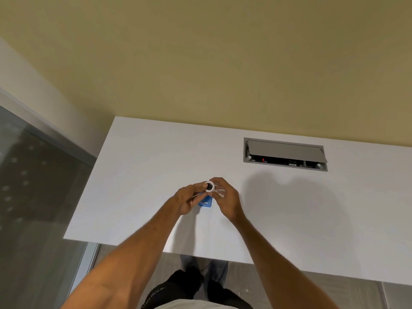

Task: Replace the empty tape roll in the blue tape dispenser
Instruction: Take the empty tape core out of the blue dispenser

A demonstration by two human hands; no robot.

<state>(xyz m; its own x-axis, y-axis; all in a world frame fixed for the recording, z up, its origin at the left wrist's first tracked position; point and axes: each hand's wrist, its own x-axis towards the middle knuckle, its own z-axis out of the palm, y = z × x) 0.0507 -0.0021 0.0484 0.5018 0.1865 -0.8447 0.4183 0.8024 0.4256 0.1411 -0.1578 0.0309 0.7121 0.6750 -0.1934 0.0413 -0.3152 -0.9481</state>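
Observation:
A small white tape roll with a dark core is held up between both hands above the white desk. My left hand pinches its left side and my right hand grips its right side with the fingertips. Just below the hands lies the blue tape dispenser, partly hidden by my left fingers. I cannot tell whether the left hand also touches the dispenser.
A grey cable box with its flap raised is set into the desk at the back right. The desk meets a beige wall behind. A glass panel stands to the left. The desk's front edge is close to my legs.

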